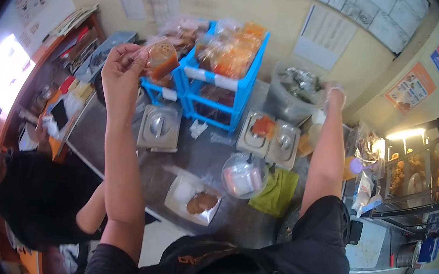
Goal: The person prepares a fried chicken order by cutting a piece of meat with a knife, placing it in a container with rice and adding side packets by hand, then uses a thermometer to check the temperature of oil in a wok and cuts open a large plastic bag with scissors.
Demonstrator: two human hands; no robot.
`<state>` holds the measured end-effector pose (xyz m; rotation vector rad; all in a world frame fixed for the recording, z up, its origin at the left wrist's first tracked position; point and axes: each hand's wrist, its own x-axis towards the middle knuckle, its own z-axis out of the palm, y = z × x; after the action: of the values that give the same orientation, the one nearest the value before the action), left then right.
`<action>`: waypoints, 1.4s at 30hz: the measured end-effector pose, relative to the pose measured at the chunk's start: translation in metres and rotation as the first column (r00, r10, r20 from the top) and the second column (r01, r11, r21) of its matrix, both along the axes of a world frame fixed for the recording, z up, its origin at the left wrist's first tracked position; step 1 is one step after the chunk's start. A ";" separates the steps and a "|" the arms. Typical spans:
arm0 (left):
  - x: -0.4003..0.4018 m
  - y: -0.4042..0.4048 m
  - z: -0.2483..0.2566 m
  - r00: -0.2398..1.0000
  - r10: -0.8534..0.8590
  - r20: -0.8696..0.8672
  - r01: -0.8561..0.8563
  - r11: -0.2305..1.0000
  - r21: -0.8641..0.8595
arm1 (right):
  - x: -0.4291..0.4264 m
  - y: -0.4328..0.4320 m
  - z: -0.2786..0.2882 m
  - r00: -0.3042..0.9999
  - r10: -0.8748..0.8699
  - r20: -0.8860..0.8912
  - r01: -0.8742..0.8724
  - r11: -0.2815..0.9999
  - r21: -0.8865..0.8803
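Note:
My left hand [124,61] is raised at the upper left, its fingers closed on a clear plastic bag of orange-brown sauce [162,60]. My right hand [333,94], in a clear glove, reaches at the rim of a translucent tub [288,104] that holds dark green and silvery contents; its fingers are blurred, so whether it grips anything cannot be told. Below them on the counter lies an unfolded white food box [193,199] with a white mound, perhaps rice, and a brown piece of food [201,203]. A round clear container [244,176] with plastic packets stands to its right.
Blue stacked baskets [222,80] hold sauce bags. Lidded steel pans [159,127] stand left and right, a red-orange item [263,126] on one. A green cloth [275,192] lies near the round container. A person in black [38,197] is at the left; a lit food warmer [414,171] stands right.

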<state>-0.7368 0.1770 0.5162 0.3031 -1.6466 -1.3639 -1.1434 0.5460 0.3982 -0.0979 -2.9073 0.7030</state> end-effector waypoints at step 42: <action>0.257 0.170 -0.314 0.681 0.182 0.709 0.026 0.962 -0.271 | 0.506 -0.069 -0.184 0.440 0.477 0.761 -0.092 0.867 -0.491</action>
<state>-0.4802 0.3471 0.2025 0.8400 -2.4155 -0.9731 -0.6373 0.4775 0.2141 0.0385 -3.7261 1.7581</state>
